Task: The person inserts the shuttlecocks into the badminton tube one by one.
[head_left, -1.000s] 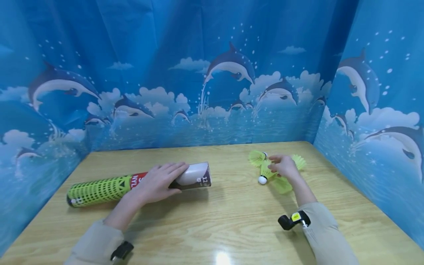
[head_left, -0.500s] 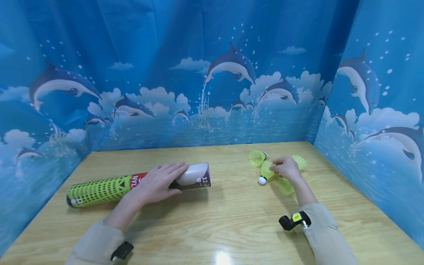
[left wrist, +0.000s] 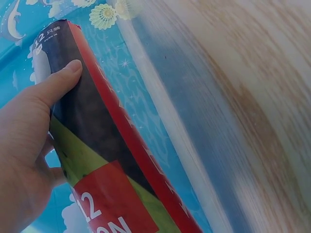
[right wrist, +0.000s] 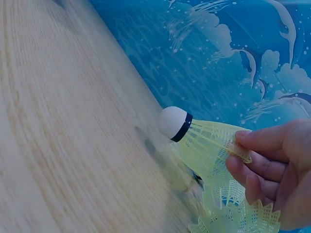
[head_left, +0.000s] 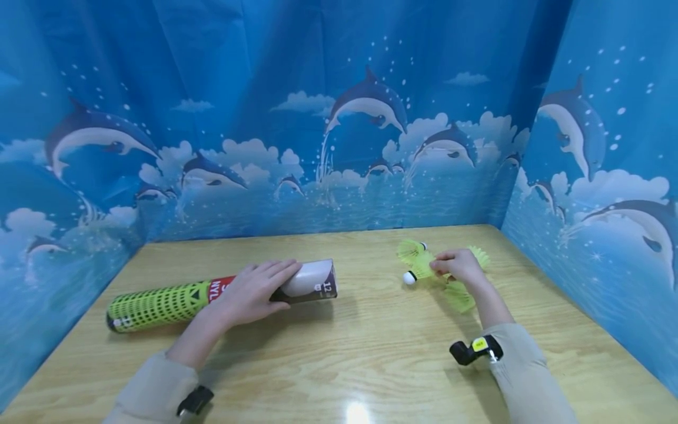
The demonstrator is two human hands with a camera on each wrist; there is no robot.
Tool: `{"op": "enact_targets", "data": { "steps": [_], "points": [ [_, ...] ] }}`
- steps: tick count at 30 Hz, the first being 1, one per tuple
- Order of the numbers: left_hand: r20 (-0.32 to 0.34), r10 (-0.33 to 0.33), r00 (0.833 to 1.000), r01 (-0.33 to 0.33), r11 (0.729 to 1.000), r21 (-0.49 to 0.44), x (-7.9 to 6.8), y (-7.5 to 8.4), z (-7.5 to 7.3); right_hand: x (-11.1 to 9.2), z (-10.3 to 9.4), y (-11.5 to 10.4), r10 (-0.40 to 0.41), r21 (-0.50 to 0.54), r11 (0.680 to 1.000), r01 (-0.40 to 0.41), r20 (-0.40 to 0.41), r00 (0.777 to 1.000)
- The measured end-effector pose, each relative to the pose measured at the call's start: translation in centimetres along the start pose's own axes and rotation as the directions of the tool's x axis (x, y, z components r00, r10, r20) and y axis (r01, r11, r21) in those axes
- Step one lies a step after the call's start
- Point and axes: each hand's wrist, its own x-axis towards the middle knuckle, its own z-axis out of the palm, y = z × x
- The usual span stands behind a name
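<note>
Left of centre, the left grip holds a tube; at right, the right grip pinches a shuttlecock (a yellow one).

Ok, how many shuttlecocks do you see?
4: the held shuttlecock in the right hand, the farthest-left one behind it, a right-hand one, the nearest one. More may be hidden.

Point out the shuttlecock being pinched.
The shuttlecock whose white tip points left in the head view. Fingers of the right hand pinch its skirt; the other shuttlecocks lie outside that grip.
</note>
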Motion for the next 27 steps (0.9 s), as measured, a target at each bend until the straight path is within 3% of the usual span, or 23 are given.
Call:
{"op": "enact_targets", "data": {
  "steps": [9,27],
  "points": [
    [0.001,0.010,1.000,-0.010,1.000,0.003,0.1,-0.1,0.0,-0.2,0.5,-0.9,-0.037,0.112,0.993,0.033,0.033,0.999],
    [-0.004,0.013,1.000,-0.013,1.000,0.007,0.3,-0.2,0.1,-1.7,3.3,-4.1,-0.112,0.258,0.962,0.087,0.084,0.990]
  ]
}}
